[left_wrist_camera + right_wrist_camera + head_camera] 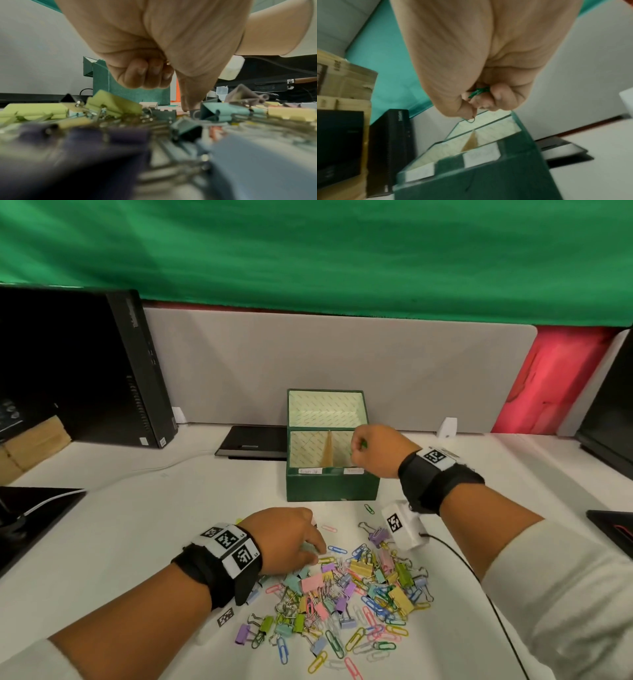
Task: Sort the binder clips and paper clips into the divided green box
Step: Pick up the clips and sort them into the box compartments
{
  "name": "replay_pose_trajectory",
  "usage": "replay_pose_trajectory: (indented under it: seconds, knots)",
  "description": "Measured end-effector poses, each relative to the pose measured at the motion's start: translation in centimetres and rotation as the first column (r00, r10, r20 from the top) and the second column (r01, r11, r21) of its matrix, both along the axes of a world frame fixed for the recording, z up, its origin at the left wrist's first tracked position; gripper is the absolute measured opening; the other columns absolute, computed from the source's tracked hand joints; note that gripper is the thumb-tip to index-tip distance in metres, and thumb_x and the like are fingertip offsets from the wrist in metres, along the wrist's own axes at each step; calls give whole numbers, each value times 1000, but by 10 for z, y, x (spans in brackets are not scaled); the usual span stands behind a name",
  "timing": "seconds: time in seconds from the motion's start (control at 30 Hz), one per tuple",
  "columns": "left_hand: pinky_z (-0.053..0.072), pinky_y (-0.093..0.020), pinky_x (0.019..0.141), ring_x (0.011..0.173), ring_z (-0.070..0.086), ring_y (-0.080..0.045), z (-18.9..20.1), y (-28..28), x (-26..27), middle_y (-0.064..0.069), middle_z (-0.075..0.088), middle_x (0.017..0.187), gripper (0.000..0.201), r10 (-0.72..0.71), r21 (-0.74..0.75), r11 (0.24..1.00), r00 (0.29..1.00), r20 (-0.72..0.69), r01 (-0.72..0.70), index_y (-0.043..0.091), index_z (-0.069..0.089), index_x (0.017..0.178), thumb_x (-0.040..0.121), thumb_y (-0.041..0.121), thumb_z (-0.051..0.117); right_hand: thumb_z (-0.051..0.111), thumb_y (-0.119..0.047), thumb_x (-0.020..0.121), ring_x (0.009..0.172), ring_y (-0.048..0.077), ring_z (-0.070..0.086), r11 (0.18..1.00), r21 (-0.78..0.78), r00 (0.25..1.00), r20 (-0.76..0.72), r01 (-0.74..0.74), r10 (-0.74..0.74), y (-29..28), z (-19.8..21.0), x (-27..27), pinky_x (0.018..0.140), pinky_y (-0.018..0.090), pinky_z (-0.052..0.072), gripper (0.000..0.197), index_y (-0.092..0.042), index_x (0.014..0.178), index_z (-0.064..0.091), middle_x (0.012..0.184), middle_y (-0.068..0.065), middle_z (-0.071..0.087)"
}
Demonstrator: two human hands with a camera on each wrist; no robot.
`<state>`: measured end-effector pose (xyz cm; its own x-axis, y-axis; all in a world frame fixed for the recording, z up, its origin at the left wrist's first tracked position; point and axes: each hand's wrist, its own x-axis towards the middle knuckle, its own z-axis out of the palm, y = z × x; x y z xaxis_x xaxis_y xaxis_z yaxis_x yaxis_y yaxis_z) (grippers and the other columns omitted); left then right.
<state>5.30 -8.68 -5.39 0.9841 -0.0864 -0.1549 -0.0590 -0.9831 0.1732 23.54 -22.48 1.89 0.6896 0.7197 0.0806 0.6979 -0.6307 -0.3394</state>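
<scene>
The green box (332,486) stands open on the white desk, with a cardboard divider (329,447) and two white labels on its front rim. My right hand (359,447) hovers over the right compartment, its curled fingers gripping green paper clips (478,92); one clip's loop hangs below the thumb. The box (488,175) lies just beneath it. A mixed pile of pastel binder clips and paper clips (346,594) lies in front of the box. My left hand (310,546) is at the pile's upper-left edge. Its forefinger (187,105) presses down among the clips, and the other fingers curl round a small gold-coloured clip (167,63).
A black computer tower (137,364) stands at the back left. A flat black device (253,441) lies left of the box. The grey partition (342,364) closes the back. Dark items sit at the left (34,508) and right (613,525) desk edges. A black cable (479,583) runs beside the pile.
</scene>
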Motion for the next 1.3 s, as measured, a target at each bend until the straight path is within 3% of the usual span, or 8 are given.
replay_pose_trajectory:
  seconds: [0.2,0.33,0.5,0.67,0.8,1.03,1.2,1.3]
  knots:
    - [40,-24,72,86,49,-7,2,-2,0,15,44,96,29,-29,16,999,1000,0,29,44,68,116,92,54,56,55,-7,92,121,24,56,999,34,999,42,-17,15,-2,-8,13,100,32,47,40,-23,128,59,139,2,54]
    - [44,-25,76,85,49,-8,0,-3,1,14,46,99,24,-32,21,999,999,-6,32,38,68,112,94,48,56,54,-9,93,102,18,57,966,208,969,226,-152,104,-32,-31,-5,93,34,51,21,-22,105,67,114,-1,60]
    - [46,-28,79,90,55,-12,-4,-3,1,12,53,103,16,-27,39,999,1000,1,27,30,62,105,96,38,51,55,-16,95,109,16,54,956,-260,990,15,-135,144,-77,-57,-13,97,33,47,28,-29,118,63,124,-5,54]
    - [46,-19,86,96,56,0,-2,12,4,25,58,101,5,78,-125,990,996,40,-72,33,61,92,94,33,56,54,-2,87,108,24,56,877,-480,999,38,-8,30,-105,-59,-7,89,34,49,51,-26,132,52,127,2,49]
    - [49,-21,79,83,55,2,17,25,14,19,60,89,11,181,-210,964,980,76,-162,37,57,85,95,32,58,53,-2,87,109,24,56,881,-473,999,33,-13,33,-112,-64,-5,90,36,50,57,-27,137,47,127,3,51]
    - [35,-19,57,69,50,-5,73,11,79,14,53,78,10,261,-135,961,949,175,-240,21,62,94,96,23,52,51,-11,93,115,20,56,934,-343,995,-61,-96,79,-102,-63,-6,95,31,46,50,-37,136,55,126,-3,55]
    - [53,-32,75,86,64,-22,71,0,130,-7,69,95,13,343,-135,935,932,114,-328,12,65,88,90,14,52,57,-13,89,114,19,55,945,-322,997,-72,-56,35,-106,-65,-4,94,28,46,48,-35,131,59,126,-6,56]
    - [52,-30,78,94,64,-22,65,-4,151,-2,67,100,13,385,-117,920,918,93,-374,17,65,97,90,16,55,58,-7,89,113,20,56,938,-343,998,-59,-45,27,-107,-64,-2,89,27,45,46,-29,129,59,126,-2,57]
